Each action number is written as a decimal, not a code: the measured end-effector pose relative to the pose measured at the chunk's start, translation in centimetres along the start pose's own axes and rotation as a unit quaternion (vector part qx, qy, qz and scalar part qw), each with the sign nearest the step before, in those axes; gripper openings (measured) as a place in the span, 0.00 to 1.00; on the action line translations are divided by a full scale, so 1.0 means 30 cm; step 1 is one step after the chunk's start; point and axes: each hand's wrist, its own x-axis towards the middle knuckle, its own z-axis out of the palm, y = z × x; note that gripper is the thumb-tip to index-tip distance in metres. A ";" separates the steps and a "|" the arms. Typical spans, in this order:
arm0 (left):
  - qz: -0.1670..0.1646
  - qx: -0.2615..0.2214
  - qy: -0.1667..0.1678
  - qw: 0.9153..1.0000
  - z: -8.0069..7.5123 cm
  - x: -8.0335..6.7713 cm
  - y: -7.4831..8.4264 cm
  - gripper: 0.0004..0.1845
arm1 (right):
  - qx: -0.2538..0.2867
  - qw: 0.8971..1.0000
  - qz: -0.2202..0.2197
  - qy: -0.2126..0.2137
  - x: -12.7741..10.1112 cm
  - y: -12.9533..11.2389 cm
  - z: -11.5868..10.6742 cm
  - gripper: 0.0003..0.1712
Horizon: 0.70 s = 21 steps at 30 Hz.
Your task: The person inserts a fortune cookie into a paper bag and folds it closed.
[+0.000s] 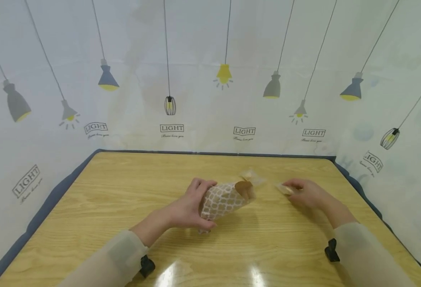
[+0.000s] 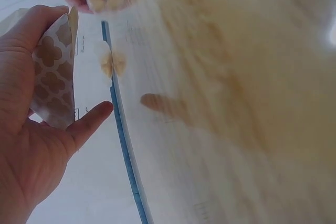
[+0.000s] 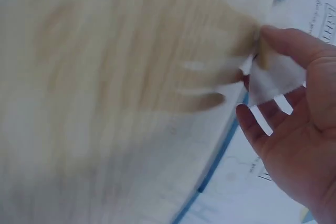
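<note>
Head camera view, looking down on a wooden table (image 1: 124, 223). Nearest to me are my two pale sleeves, one at each lower corner.

My left hand (image 1: 188, 207) rests on the table just left of centre. Its fingers and thumb curl around a paper cone (image 1: 224, 199), brown with a white lattice print. The cone lies on its side. Its long axis runs from lower left to upper right: the narrow end sits inside my palm, and the open mouth (image 1: 245, 187) points right and slightly away from me, toward my other hand.

My right hand (image 1: 305, 193) sits right of centre, near the cone's mouth but apart from it, with bare tabletop between. Its fingertips pinch a small wrapped piece (image 1: 284, 188), pale and crinkly, held out toward the left. I cannot tell what is inside the wrapper. So the mouth lies to the left of this piece, and my right hand is the one nearer to it.

Just beyond the mouth, a second small clear-wrapped piece (image 1: 252, 177) lies on the table; whether it touches the cone's rim I cannot tell.

The left wrist camera shows the same grip from below, patterned paper against my palm. The right wrist camera is blurred, showing only my thumb and fingers pinching something white.

Farthest off, a pale curtain (image 1: 210, 59) printed with hanging lamps surrounds the table.
</note>
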 end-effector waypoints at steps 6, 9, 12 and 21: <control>0.002 -0.002 -0.001 1.000 0.010 0.000 -0.006 0.62 | 0.007 0.999 -0.041 -0.012 -0.087 -0.004 -0.019 0.22; 0.003 -0.003 -0.001 1.000 0.012 0.001 -0.008 0.63 | 0.037 0.998 -0.059 -0.004 -0.131 -0.043 -0.026 0.27; 0.004 -0.002 -0.001 1.000 0.015 0.006 -0.008 0.63 | 0.068 0.994 -0.075 0.026 -0.176 -0.105 -0.031 0.31; -0.002 -0.011 -0.005 1.000 0.018 0.008 0.004 0.63 | 0.133 0.963 -0.190 0.137 -0.253 -0.299 -0.030 0.19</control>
